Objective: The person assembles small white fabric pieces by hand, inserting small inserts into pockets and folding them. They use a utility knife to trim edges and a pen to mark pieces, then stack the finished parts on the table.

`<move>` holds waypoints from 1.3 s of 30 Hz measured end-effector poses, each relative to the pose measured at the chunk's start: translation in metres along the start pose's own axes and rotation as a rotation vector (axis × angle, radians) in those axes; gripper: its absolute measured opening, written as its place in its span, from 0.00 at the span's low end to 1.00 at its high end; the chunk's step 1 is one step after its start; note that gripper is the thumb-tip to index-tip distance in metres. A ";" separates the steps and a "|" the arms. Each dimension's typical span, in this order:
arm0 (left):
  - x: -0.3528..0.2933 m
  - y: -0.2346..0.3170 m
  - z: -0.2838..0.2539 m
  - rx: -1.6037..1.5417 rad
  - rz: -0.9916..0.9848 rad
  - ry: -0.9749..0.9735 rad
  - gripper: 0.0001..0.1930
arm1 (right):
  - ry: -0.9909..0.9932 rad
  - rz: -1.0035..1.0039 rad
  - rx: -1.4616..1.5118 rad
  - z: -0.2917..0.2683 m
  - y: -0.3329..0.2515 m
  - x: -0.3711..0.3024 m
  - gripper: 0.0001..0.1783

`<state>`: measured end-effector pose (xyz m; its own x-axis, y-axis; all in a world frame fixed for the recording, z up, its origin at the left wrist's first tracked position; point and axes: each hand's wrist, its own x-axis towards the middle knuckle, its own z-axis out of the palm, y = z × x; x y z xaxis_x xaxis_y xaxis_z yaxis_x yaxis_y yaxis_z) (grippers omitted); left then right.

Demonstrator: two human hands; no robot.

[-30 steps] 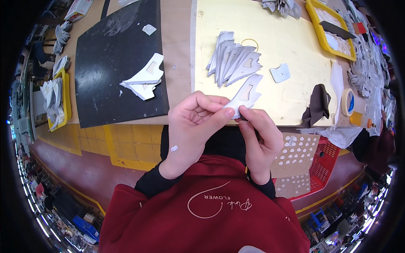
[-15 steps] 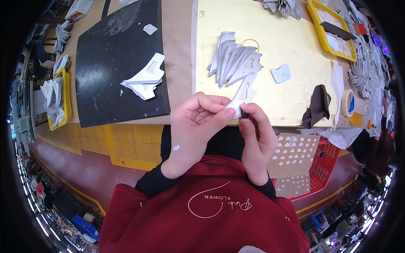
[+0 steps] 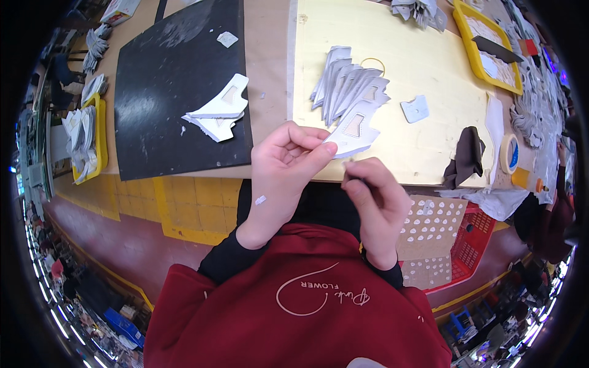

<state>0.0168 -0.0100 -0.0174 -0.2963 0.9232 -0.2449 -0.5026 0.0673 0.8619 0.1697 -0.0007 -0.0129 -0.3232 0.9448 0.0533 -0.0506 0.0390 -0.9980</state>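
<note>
My left hand (image 3: 288,162) pinches a white panel with a mesh window (image 3: 356,130) between thumb and forefinger, above the near edge of the pale yellow board. Just below and to the right of the panel, my right hand (image 3: 381,199) is closed, apart from the panel. Something small and dark shows between its curled fingers; its kind cannot be made out. Behind the held panel lies a fanned stack of similar panels (image 3: 343,80), partly covered by it. Two more white panels (image 3: 224,104) overlap on the black mat (image 3: 165,92) at the left.
A small pale notched piece (image 3: 415,109) and a yellow ring (image 3: 381,61) lie on the yellow board (image 3: 429,67). To the right are a dark cloth (image 3: 465,156), a tape roll (image 3: 508,153) and a yellow tray (image 3: 469,46). Another yellow tray (image 3: 103,135) stands far left. A red crate (image 3: 475,239) sits below the table.
My right hand has come off the panel and moved slightly down. In my left hand the panel has turned so its face and mesh window show more fully.
</note>
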 end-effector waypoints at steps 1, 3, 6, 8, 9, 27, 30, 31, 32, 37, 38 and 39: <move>0.001 -0.003 0.000 0.018 0.019 0.010 0.06 | -0.047 -0.071 -0.084 0.003 -0.005 0.002 0.15; 0.004 -0.006 0.001 0.106 0.073 0.013 0.06 | -0.115 -0.179 -0.197 0.011 -0.010 0.004 0.17; 0.013 -0.010 0.000 0.421 0.235 0.033 0.05 | -0.197 -0.299 -0.342 0.019 -0.008 0.000 0.19; 0.019 -0.009 -0.003 0.694 0.393 -0.001 0.05 | -0.285 -0.375 -0.506 0.020 -0.008 -0.001 0.19; 0.023 -0.011 -0.004 0.735 0.442 0.013 0.05 | -0.293 -0.378 -0.633 0.022 -0.014 0.000 0.22; 0.011 0.031 -0.012 0.286 -0.015 -0.269 0.17 | 0.151 -0.350 -0.535 -0.015 -0.018 0.006 0.17; 0.007 0.029 -0.010 0.241 0.011 -0.282 0.20 | 0.333 -0.305 -0.286 -0.008 -0.018 -0.005 0.17; 0.006 0.032 -0.010 0.277 -0.008 -0.270 0.21 | 0.218 -0.300 -0.298 -0.011 -0.025 -0.004 0.18; 0.005 0.033 -0.008 0.323 -0.027 -0.267 0.22 | 0.114 -0.297 -0.302 -0.013 -0.030 -0.004 0.19; 0.003 0.035 -0.006 0.404 -0.019 -0.256 0.22 | -0.018 -0.251 -0.502 -0.002 -0.023 0.012 0.20; 0.002 0.036 -0.007 0.430 -0.029 -0.248 0.21 | 0.000 -0.219 -0.498 -0.002 -0.023 0.011 0.20; 0.002 0.035 -0.009 0.455 0.017 -0.272 0.20 | 0.017 -0.186 -0.495 -0.002 -0.023 0.011 0.20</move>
<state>-0.0088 -0.0092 0.0081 -0.0496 0.9863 -0.1574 -0.0789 0.1532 0.9850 0.1696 0.0095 0.0102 -0.3354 0.9123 0.2351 0.3476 0.3518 -0.8691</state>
